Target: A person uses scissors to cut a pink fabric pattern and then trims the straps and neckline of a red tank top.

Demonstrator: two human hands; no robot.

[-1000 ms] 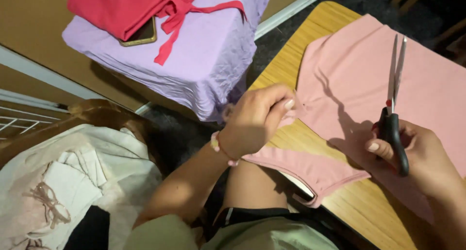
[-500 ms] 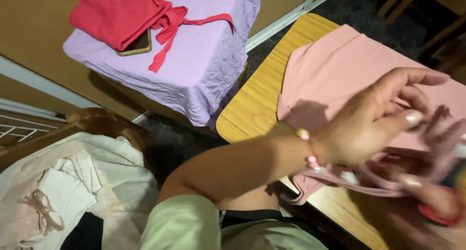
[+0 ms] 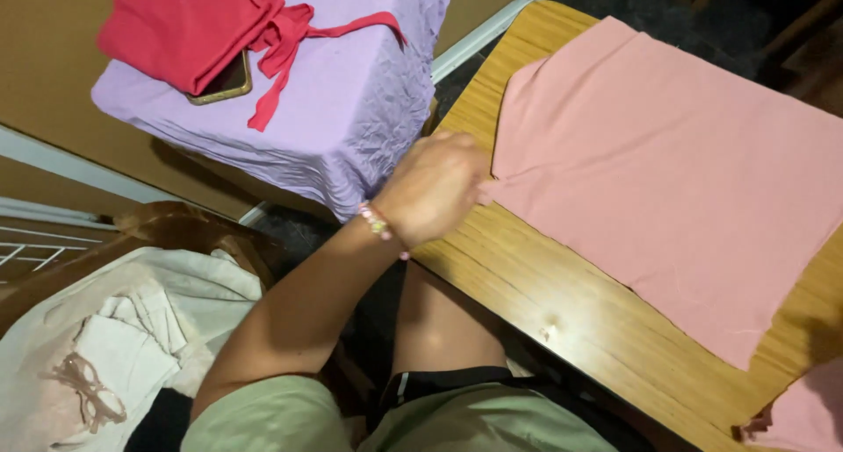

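At the near left a white cloth bag [image 3: 132, 329] lies open with folded pale fabric pieces [image 3: 123, 342] and a pair of glasses [image 3: 83, 390] resting in it. Farther back, a box draped in a lilac cloth [image 3: 351, 109] carries a red garment [image 3: 193, 30] with a phone [image 3: 224, 81] tucked under its edge. Right of that, the left hand [image 3: 435, 188], a beaded bracelet [image 3: 378, 224] at its wrist, pinches the near left corner of the pink fabric [image 3: 667, 171]. This fabric lies flat across the wooden table [image 3: 544, 303]. The right hand is out of sight.
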